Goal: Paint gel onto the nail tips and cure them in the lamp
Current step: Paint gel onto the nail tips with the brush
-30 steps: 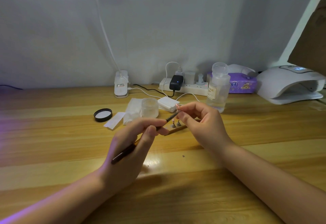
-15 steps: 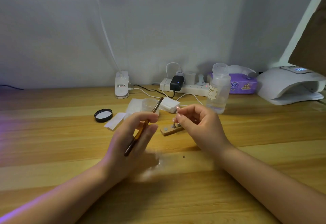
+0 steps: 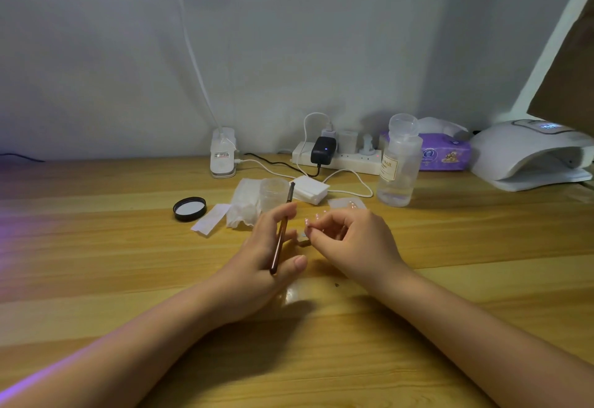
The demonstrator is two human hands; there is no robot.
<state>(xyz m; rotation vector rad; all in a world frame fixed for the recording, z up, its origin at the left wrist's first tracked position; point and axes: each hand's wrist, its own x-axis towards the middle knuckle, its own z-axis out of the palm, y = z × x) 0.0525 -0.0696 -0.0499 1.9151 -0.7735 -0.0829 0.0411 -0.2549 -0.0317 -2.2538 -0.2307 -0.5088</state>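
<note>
My left hand (image 3: pixel 257 263) grips a brown gel brush (image 3: pixel 280 237), held nearly upright with its bristles up beside the clear gel jar (image 3: pixel 273 193). The brush tip is away from the nail tips. My right hand (image 3: pixel 356 243) pinches a small wooden holder (image 3: pixel 302 239) low over the table, just right of my left fingers. Pale pink nail tips (image 3: pixel 316 216) show above my right fingertips; the hand hides most of the holder. The white curing lamp (image 3: pixel 527 156) stands at the far right with its opening facing left.
A black jar lid (image 3: pixel 189 209), crumpled wipes (image 3: pixel 244 206) and a pad stack (image 3: pixel 310 189) lie behind my hands. A clear bottle (image 3: pixel 398 163), purple tissue pack (image 3: pixel 445 153), power strip (image 3: pixel 340 160) with cables and a desk lamp base (image 3: pixel 222 156) line the wall.
My left hand swung the brush off the nail tips and turned it upright toward the jar. My right hand lowered the holder closer to the table.
</note>
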